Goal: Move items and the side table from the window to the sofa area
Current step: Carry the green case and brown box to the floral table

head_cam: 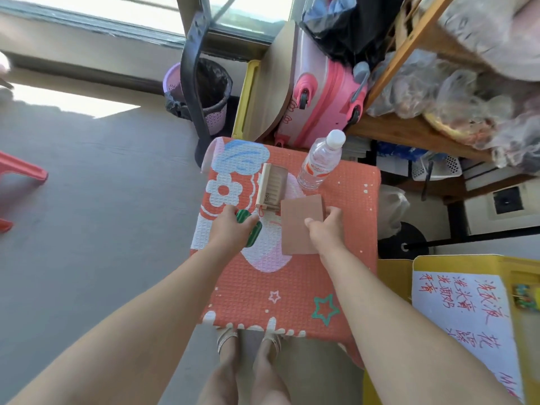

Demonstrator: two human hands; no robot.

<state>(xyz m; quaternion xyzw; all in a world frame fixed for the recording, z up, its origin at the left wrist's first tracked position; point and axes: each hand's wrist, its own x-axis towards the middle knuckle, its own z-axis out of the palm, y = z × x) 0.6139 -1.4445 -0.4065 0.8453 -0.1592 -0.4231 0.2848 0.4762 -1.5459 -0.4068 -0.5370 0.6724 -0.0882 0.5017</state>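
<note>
Head camera is looking straight down as we are standing at the side table, whose top is wearing an orange waffle cover printed with flowers and stars; it is sitting close to the window, between the grey floor and a wooden shelf stuffed with bagged things. Our left hand is curling its thumb and fingers round a green striped object lying on the near-left part of the top. Our right hand is pinching a brown pad, thumb pressing on its face and fingers wrapping its right edge, while the pad is lying flat on the cover. Just beyond both hands a wooden comb is resting on the top, and a clear water bottle with a white cap is standing upright at the far-right corner. Behind the table a pink suitcase is leaning beside a purple wastebasket lined with a black bag. At our right a yellow box is carrying a sheet of red handwriting.
</note>
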